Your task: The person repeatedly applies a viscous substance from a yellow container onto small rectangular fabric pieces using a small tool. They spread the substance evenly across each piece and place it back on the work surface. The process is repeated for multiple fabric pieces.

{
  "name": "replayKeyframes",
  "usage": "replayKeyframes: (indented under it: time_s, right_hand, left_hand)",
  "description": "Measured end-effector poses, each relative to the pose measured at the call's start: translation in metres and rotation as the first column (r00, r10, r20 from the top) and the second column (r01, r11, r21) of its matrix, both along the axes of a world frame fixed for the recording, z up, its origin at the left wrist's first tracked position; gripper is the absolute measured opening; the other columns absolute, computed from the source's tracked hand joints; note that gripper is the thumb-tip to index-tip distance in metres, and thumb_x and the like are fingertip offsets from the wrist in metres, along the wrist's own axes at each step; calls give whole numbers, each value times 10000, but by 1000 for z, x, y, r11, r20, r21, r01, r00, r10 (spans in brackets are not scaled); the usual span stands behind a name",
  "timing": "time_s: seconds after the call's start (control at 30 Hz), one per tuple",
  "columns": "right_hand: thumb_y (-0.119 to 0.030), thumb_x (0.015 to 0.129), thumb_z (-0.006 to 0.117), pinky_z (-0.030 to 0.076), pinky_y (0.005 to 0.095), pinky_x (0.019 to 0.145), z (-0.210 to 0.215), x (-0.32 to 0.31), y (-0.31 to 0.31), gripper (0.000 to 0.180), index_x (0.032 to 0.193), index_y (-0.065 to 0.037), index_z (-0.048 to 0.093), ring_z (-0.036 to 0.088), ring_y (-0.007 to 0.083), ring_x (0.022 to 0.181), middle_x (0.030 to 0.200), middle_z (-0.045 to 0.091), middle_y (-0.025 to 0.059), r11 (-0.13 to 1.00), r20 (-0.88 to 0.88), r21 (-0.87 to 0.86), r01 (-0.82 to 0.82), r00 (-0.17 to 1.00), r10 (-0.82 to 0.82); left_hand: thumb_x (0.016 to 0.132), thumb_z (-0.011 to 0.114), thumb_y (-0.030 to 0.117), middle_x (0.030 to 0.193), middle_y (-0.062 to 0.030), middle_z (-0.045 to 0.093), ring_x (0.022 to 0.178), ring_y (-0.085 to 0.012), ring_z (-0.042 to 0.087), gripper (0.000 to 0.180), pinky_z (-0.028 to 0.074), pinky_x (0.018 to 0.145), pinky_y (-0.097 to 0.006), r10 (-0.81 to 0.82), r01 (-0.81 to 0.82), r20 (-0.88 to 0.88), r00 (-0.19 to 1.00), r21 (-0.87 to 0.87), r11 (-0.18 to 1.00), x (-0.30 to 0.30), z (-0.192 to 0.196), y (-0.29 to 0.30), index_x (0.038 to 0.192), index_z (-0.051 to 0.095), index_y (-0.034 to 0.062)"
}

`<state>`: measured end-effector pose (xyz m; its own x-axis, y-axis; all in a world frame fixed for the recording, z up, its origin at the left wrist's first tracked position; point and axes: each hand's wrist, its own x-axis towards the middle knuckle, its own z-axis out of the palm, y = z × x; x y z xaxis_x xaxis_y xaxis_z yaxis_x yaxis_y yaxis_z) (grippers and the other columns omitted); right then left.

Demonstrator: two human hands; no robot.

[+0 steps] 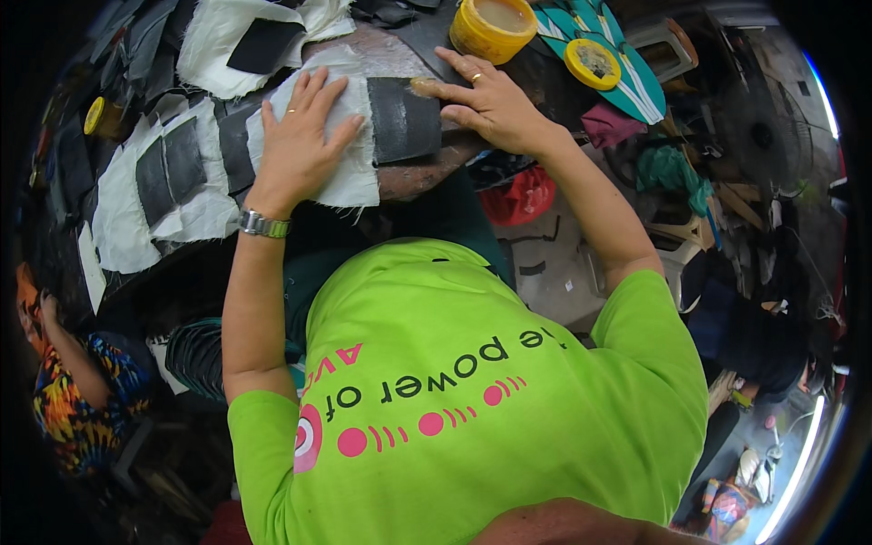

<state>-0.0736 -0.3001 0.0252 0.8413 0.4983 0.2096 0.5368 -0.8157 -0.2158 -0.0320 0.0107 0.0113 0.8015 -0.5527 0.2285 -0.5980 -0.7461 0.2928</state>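
Note:
Fingers spread, my left hand (304, 141) lies flat on a piece of white cloth (352, 168) with frayed edges. A black rectangular piece (406, 123) with a greyish, smeared surface adjoins that cloth on the right. Over its upper right corner, my right hand (495, 104) stretches out its index finger, whose tip looks coated in something yellowish-brown. Nothing is gripped in either hand. More black pieces (184, 156) lie on white cloth to the left. Behind my right hand stands a yellow tub (495, 27) with pale brown contents.
A yellow lid (592, 64) with dried residue rests on teal sole-shaped pieces (627, 77) at the back right. Another yellow container (102, 116) stands at far left. Below the worktop hangs a red plastic bag (520, 195). A person in a patterned shirt (82, 400) sits at the left; a fan (763, 132) stands right.

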Motion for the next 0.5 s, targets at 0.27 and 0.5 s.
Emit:
replayKeyframes:
  time_s: [0.27, 0.5]
  right_hand:
    - [-336, 1046, 488, 294, 399, 1172, 2, -9, -6, 410, 1408, -184, 606, 377, 306, 1421, 1548, 423, 146, 897, -71, 425, 121, 992, -101]
    - [-561, 965, 528, 331, 458, 1110, 7, 0, 22, 450, 1370, -381, 612, 385, 298, 1407, 1567, 412, 51, 970, 309, -195, 146, 948, -80]
  left_hand:
    - [891, 644, 535, 1592, -139, 375, 1507, -316, 283, 697, 190, 1116, -736, 66, -67, 44, 997, 2, 998, -7, 3, -11, 1438, 506, 125]
    - [860, 670, 499, 1585, -153, 381, 1505, -322, 287, 717, 205, 1113, -736, 72, -73, 23, 997, 9, 997, -5, 6, -14, 1436, 498, 108]
